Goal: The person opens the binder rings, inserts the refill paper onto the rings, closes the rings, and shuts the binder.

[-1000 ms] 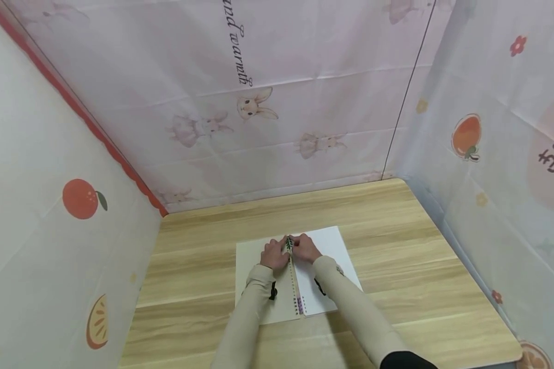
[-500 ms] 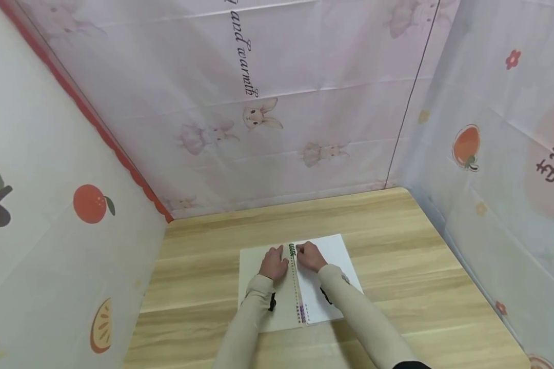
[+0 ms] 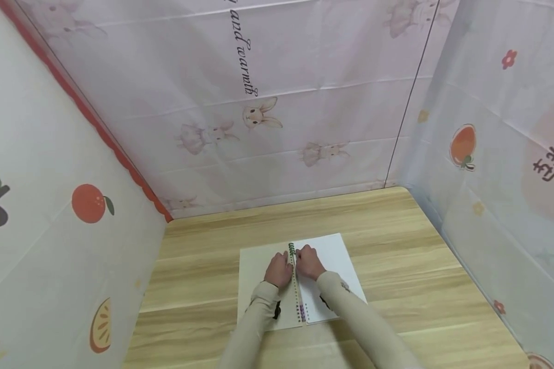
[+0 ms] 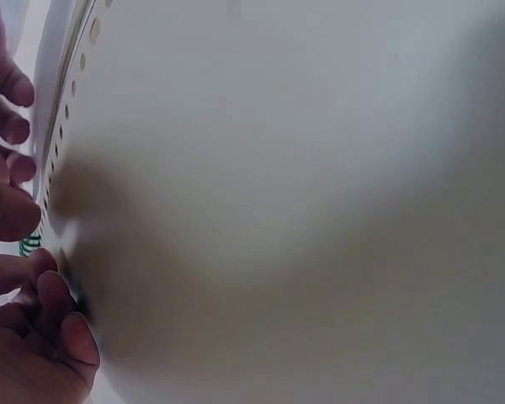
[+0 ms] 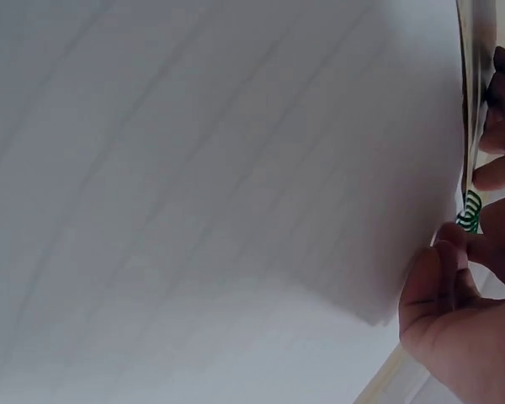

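Observation:
A loose-leaf notebook lies spread on the table, with a cream punched sheet [image 3: 254,287] on the left and white pages [image 3: 333,256] on the right. A green binding coil [image 3: 292,249] shows at the far end of the spine, a purple coil [image 3: 302,312] at the near end. My left hand [image 3: 279,270] pinches the cream sheet's punched edge just below the green coil. Across the spine, my right hand [image 3: 309,262] pinches the edge of the white pages with thumb and fingers, also seen in the right wrist view. The exact contact under the left fingertips is partly hidden.
The wood-grain table [image 3: 198,287] extends around the notebook on every side. Printed cloth walls [image 3: 277,169] with rabbits and fruit enclose it at the back, left and right. Both forearms cross the near part of the table.
Both hands have come away from the green coil, leaving it in view. The left hand then shifts right to the spine with its fingers drawn in; the right hand slides slightly nearer.

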`<state>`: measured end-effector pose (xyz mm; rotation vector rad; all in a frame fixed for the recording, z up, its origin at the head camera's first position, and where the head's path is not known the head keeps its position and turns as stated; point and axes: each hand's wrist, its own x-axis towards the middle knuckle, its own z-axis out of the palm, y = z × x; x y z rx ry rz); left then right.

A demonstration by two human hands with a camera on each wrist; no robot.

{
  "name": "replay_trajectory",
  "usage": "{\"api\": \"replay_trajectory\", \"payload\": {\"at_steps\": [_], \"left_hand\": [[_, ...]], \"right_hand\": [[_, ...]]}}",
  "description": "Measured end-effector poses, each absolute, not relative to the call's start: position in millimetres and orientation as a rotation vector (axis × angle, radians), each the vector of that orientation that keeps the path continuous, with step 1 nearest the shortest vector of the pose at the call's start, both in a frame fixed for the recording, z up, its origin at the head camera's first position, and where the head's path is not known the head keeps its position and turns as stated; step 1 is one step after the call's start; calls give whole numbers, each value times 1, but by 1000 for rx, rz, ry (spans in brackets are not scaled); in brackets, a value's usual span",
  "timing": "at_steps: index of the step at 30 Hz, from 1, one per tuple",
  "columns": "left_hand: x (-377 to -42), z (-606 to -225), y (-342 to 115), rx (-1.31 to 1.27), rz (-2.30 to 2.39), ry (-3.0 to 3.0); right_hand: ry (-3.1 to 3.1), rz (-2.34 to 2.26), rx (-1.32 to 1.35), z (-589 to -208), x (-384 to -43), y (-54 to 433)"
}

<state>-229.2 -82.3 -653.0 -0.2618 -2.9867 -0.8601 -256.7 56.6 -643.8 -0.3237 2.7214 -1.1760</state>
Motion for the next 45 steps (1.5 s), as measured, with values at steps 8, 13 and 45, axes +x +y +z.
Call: {"api": "replay_trajectory", "payload": {"at_steps": [8, 13, 45], "left_hand": [[-231, -659, -78, -310, -895, -2964], [-229, -660, -76, -282, -927, -2973], [-221, -654, -84, -306, -859, -2975]], "right_hand": [[2668, -1251, -300, -644, -255, 54], [2657, -1248, -287, -644, -253, 53], [2543, -1329, -160, -638, -241, 55]]}}
